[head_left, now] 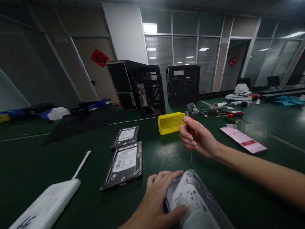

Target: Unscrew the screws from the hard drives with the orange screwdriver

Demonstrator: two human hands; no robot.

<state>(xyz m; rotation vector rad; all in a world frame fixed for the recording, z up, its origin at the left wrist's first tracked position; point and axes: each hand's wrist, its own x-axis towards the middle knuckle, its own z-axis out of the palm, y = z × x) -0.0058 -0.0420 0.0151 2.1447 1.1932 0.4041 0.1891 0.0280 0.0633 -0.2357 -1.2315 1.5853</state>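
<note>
The green table (pixel 90 171) carries two drives (pixel 126 162) near each other, left of a yellow bin (pixel 171 123). A white box (pixel 47 203) lies at the near left and a phone (pixel 243 139) on the right. Farther back are computer cases (pixel 183 86), screwdrivers (pixel 234 114) and a black mat (pixel 83 122).

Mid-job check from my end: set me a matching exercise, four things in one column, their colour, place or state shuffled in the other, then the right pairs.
1. Screwdriver
2. Small bin
3. Phone
4. Left hand

A. Pink screen lit, face up
B. On the hard drive being worked on
C. Held in the right hand, tip down at that drive's corner
D. Yellow, in front of the computer cases

Pairs: 1-C, 2-D, 3-A, 4-B
</note>
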